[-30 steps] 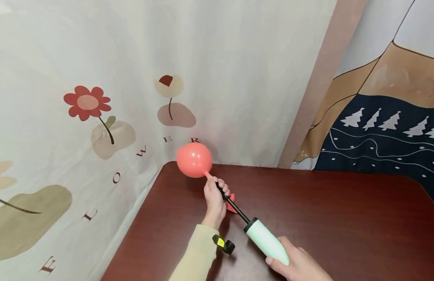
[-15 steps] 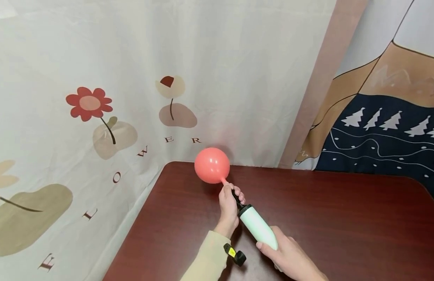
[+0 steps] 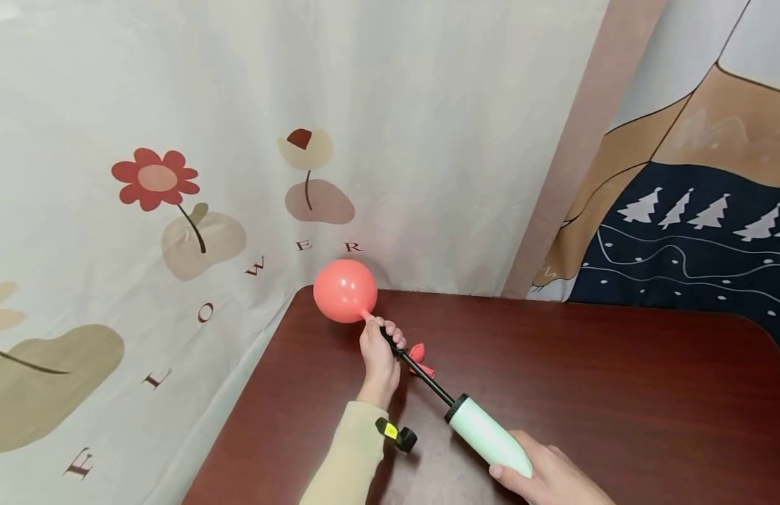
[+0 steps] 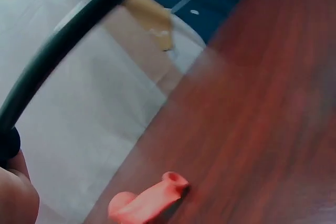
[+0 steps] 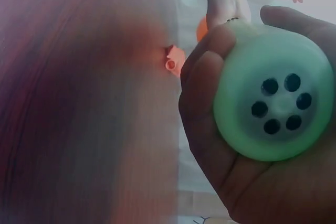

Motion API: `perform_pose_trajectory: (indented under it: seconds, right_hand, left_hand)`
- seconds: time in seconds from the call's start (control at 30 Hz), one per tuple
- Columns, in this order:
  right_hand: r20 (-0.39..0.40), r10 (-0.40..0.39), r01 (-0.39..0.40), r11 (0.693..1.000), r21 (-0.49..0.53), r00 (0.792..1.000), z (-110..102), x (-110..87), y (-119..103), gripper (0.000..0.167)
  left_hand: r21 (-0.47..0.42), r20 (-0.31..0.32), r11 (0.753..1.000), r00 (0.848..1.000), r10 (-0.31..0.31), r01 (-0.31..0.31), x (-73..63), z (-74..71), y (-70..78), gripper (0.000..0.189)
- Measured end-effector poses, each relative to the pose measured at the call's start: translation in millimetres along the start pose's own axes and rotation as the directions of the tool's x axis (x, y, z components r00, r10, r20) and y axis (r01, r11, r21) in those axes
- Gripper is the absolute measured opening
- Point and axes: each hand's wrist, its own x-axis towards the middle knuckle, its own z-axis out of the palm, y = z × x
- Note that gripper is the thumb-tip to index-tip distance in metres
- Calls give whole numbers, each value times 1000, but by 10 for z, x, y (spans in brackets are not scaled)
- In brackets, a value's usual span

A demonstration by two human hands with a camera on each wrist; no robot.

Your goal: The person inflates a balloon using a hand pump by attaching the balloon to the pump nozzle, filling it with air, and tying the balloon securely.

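A round coral-red balloon (image 3: 345, 291), partly inflated, sits at the tip of a hand pump (image 3: 489, 436) with a mint-green barrel and a black rod. My left hand (image 3: 379, 354) grips the pump's black end together with the balloon's neck. The fingers of my right hand (image 3: 550, 471) wrap round the green barrel, whose holed end cap (image 5: 282, 103) faces the right wrist camera. Between the hands a length of black rod shows, slanting down to the right. Past the rod lies a limp coral balloon (image 4: 149, 201) on the table, partly covered by the rod in the head view.
The dark red-brown table (image 3: 586, 393) spreads under both hands. Behind and to the left hangs a pale curtain (image 3: 428, 140) with printed flowers and letters. A navy and tan printed cloth (image 3: 693, 231) hangs at the back right.
Half a second ago the barrel was pushed up against my left hand; now it is drawn back and the rod shows again. The left hand and inflated balloon shifted right, then back left.
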Motion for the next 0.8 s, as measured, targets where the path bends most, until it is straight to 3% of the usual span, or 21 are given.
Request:
perform_pose_trajectory:
  seconds: [0.2,0.43,0.53,0.7,0.8]
  right_hand:
    - [-34,-8,8,1000,-6,999,63,91,-136,63]
    - [-133,-86,84,996,-24,987,107,219,-291,58]
    - [-134,-78,78,997,-6,988,112,233,-306,56]
    - [-165,-72,77,997,25,984,123,198,-311,54]
    - [-118,-58,68,994,87,991,73,136,-263,58]
  left_hand:
    - [51,55,999,998,-7,4,-195,105,-139,30]
    - [82,81,996,996,-32,25,-445,193,-361,30]
    - [85,84,996,996,-22,15,-455,206,-368,30]
    - [74,103,997,995,-6,-1,-408,246,-258,30]
    - [53,109,999,994,0,-6,-358,259,-173,30]
